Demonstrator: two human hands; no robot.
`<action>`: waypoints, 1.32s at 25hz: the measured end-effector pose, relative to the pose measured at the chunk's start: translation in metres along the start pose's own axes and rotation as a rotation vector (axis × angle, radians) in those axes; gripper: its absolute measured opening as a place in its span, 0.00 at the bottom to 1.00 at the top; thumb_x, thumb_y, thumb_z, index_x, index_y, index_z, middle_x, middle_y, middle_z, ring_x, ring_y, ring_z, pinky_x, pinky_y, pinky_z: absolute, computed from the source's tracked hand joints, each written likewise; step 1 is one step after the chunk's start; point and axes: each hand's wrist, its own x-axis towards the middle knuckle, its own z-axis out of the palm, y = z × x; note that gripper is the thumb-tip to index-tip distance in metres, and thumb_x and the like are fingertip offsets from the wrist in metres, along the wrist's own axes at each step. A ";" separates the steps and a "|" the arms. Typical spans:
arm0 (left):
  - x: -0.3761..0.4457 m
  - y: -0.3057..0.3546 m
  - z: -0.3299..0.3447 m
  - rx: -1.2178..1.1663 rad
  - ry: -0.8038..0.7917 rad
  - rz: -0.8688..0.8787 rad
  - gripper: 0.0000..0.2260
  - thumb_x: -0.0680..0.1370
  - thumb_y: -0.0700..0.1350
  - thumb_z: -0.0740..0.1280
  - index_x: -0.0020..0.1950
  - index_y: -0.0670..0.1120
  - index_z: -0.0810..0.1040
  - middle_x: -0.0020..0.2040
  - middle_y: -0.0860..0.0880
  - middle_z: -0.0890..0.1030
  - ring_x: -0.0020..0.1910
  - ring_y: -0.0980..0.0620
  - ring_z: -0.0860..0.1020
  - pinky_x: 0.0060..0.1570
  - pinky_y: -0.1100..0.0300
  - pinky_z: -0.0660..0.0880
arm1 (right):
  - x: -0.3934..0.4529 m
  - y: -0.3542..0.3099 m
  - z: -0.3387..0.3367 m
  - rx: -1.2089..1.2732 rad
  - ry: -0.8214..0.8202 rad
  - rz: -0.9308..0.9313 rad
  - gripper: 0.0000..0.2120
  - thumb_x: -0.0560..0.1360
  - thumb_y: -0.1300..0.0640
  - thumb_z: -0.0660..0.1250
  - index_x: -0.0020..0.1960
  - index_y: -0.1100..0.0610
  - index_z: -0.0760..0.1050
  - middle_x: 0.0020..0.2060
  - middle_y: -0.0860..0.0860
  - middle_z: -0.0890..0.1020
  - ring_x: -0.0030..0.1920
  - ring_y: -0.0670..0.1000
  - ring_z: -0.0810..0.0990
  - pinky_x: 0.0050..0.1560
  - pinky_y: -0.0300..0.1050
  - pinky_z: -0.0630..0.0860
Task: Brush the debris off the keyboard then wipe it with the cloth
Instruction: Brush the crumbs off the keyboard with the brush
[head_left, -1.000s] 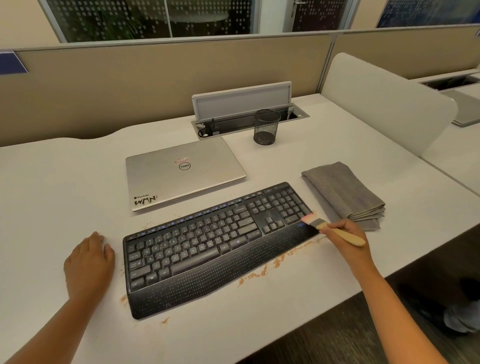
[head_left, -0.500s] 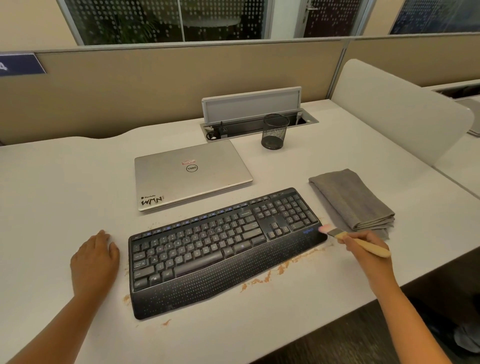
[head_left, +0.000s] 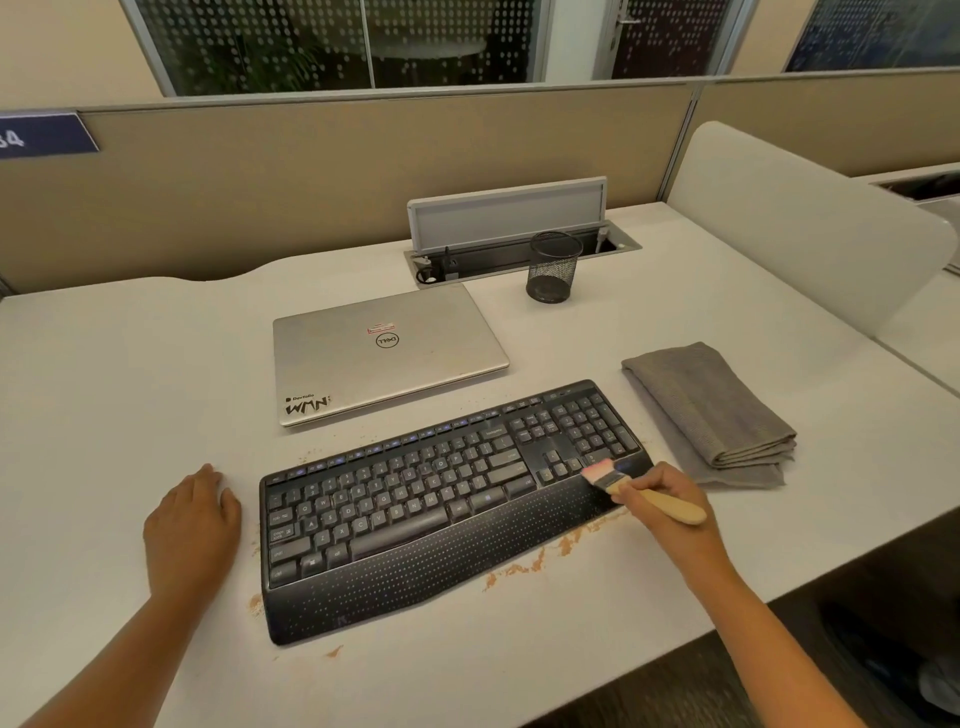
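A black keyboard (head_left: 441, 499) lies slanted on the white desk (head_left: 130, 395). My right hand (head_left: 667, 506) grips a small brush (head_left: 641, 491) by its wooden handle, and the pink bristles rest on the keyboard's right end below the number pad. Orange-brown debris (head_left: 540, 561) is scattered on the desk along the keyboard's front edge and near its left corner. A folded grey cloth (head_left: 711, 405) sits to the right of the keyboard. My left hand (head_left: 189, 530) rests flat on the desk just left of the keyboard.
A closed silver laptop (head_left: 387, 353) lies behind the keyboard. A black mesh pen cup (head_left: 553, 267) stands by an open cable tray (head_left: 519, 234) at the back. A white divider panel (head_left: 800, 223) bounds the right side. The desk's front edge runs close behind my right arm.
The brush tip has moved from just off the keyboard's right end back onto its right corner. My left hand has stayed put. The view shifted slightly.
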 end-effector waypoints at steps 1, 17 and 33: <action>0.000 0.000 0.000 0.002 0.000 0.004 0.13 0.77 0.37 0.62 0.61 0.34 0.73 0.58 0.33 0.77 0.57 0.31 0.75 0.55 0.38 0.70 | 0.001 0.000 -0.002 -0.019 0.005 0.007 0.06 0.70 0.59 0.73 0.39 0.59 0.76 0.35 0.51 0.80 0.35 0.42 0.76 0.35 0.42 0.69; -0.002 0.000 -0.001 -0.002 -0.012 0.002 0.15 0.80 0.41 0.58 0.63 0.35 0.72 0.61 0.34 0.76 0.60 0.32 0.73 0.58 0.39 0.69 | 0.017 0.004 -0.033 -0.089 0.160 0.067 0.05 0.72 0.57 0.71 0.43 0.57 0.76 0.40 0.50 0.79 0.42 0.49 0.76 0.37 0.43 0.71; -0.006 0.007 -0.009 -0.006 -0.006 0.025 0.23 0.76 0.48 0.51 0.61 0.35 0.74 0.59 0.35 0.77 0.58 0.32 0.75 0.57 0.39 0.70 | 0.082 -0.040 -0.046 -0.270 -0.058 0.102 0.04 0.73 0.56 0.69 0.47 0.55 0.77 0.36 0.50 0.81 0.35 0.46 0.76 0.35 0.41 0.70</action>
